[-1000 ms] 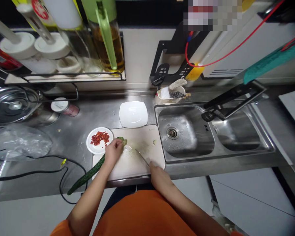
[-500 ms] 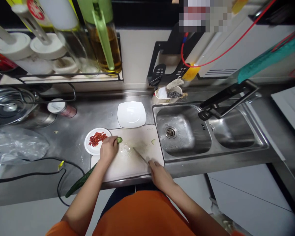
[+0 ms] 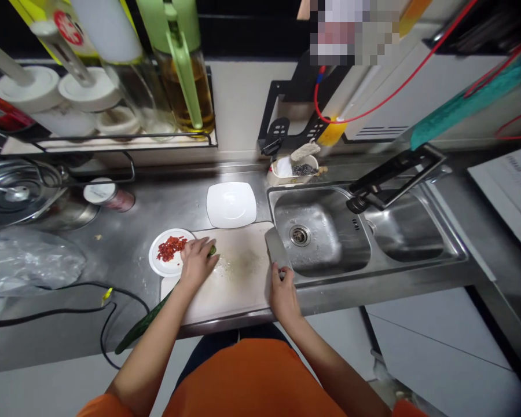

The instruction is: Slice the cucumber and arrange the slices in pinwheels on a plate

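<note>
My left hand (image 3: 197,262) lies curled over the cut end of a long green cucumber (image 3: 144,322) at the left of the pale cutting board (image 3: 238,284). The cucumber runs back under my forearm and off the counter's front edge. My right hand (image 3: 282,291) grips the handle of a cleaver (image 3: 276,247), whose broad blade lies flat near the board's right edge, beside the sink. A small white plate of chopped red chilli (image 3: 169,252) sits just left of my left hand.
An empty square white plate (image 3: 231,204) sits behind the board. A double steel sink (image 3: 360,231) with a black faucet (image 3: 391,176) is to the right. A pot lid (image 3: 17,194), a can (image 3: 108,195), a plastic bag (image 3: 26,260) and black cables (image 3: 69,307) lie left.
The cleaver has moved from the board's middle, edge down, to lie flat at the board's right edge. My left hand stayed on the cucumber end, drawing it slightly left.
</note>
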The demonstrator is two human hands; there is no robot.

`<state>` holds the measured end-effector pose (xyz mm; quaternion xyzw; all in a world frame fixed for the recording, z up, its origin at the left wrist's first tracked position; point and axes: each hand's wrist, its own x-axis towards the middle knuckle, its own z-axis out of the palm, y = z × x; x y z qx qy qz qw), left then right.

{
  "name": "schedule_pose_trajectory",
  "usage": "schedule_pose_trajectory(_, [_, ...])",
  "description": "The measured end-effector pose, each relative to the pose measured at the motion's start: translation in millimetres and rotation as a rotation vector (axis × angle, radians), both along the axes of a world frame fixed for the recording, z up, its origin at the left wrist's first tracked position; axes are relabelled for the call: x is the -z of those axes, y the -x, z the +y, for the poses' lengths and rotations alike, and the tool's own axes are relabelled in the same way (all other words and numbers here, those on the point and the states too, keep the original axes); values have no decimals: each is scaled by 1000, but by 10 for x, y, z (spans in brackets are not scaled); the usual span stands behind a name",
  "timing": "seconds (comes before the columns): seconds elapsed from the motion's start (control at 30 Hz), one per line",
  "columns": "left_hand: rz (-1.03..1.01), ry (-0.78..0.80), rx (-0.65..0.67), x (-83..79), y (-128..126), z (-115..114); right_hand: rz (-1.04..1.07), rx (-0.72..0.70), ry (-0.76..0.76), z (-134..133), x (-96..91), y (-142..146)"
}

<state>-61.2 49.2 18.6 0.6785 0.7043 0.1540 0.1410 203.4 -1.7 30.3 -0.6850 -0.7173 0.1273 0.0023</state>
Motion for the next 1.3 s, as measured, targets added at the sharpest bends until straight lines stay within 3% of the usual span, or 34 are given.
schedule_pose_trajectory(0.23, [84, 116, 121, -77, 38, 135, -137, -61, 76, 47, 67, 128])
schedule_pose_trajectory(0.47, [161, 150, 124, -141, 60, 159, -182, -130, 92, 72, 55, 192])
schedule_pose_trajectory(0.63, [169, 194, 90, -198, 42, 155, -183, -96, 133, 144, -87, 191])
schedule_pose_trajectory(0.7, [129, 213, 69, -229, 48, 181, -138, -104, 152, 305, -155, 171])
schedule_pose_trajectory(0.8, [55, 206, -24, -264, 60, 341, -1, -117, 121, 770, -187, 155])
schedule_pose_trajectory(0.9, [40, 213, -209, -252, 49, 664, 127, -64, 128, 1389, -106, 218])
schedule_pose_trajectory(0.97, [30, 309, -343, -216, 23, 907, 179, 19, 168, 1761, -12, 306])
schedule_pose_trajectory(1.03, [-2, 420, -393, -165, -10, 1108, 189, 51, 183, 2028, 91, 407])
schedule_pose_trajectory(1.13, [-56, 505, -391, -82, -49, 1271, 221, 71, 213, 2216, 224, 517])
schedule_pose_trajectory(1.3, [-96, 500, -442, -34, -73, 1289, 299, 121, 253, 2264, 313, 517])
